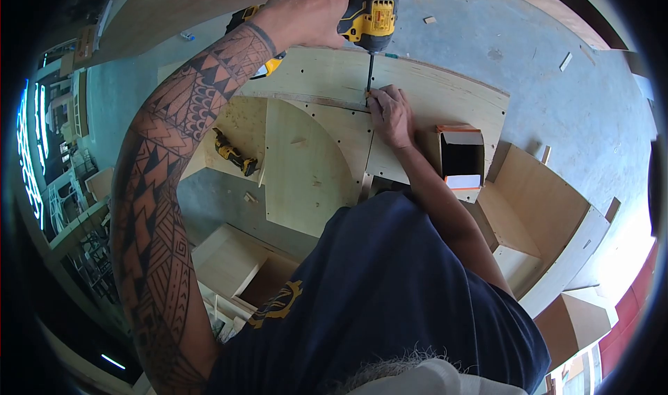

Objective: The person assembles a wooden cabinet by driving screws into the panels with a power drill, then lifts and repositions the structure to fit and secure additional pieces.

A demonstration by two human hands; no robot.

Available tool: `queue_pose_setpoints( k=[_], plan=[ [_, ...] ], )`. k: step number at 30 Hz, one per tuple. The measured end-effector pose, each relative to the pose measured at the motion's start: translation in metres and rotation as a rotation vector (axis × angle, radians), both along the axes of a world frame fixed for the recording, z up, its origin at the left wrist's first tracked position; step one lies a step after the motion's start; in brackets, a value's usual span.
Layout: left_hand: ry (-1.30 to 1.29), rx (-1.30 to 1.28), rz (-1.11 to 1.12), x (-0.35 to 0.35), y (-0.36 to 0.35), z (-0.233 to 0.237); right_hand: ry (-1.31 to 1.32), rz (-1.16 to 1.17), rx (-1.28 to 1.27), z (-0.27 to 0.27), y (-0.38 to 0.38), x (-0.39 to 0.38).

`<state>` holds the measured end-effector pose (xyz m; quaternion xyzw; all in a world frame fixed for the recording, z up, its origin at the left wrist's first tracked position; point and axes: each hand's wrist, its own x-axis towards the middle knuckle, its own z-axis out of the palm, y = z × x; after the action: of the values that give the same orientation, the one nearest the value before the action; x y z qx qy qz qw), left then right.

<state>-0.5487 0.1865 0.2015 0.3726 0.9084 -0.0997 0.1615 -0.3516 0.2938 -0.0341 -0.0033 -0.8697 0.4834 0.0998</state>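
Gripping the drill (pixel 373 18), left hand (pixel 311 14) — right hand (pixel 392 117) pinching the bit (pixel 371 71) — one skid could nick that hand.

"How does the drill (pixel 379 19) look?"

"Compact, yellow and black; it sits just right of twelve o'clock in the view, its nose aimed towards six."

"And the bit (pixel 371 68)?"

"A long, thin, dark shaft; it runs from the drill's nose towards six o'clock; its far end is partly hidden, close to a seam in the plywood panel (pixel 452 97)."

"What of that panel?"

"Pale wood, dark dots along its edges; its outer edge slopes away towards four o'clock."
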Motion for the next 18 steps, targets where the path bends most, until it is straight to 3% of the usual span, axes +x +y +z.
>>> queue_pose_setpoints(
  k=[18],
  plan=[
    [-0.004,-0.06,0.016,0.003,-0.015,-0.009,0.04,-0.045,-0.06,-0.001,-0.001,0.001]
  ],
)
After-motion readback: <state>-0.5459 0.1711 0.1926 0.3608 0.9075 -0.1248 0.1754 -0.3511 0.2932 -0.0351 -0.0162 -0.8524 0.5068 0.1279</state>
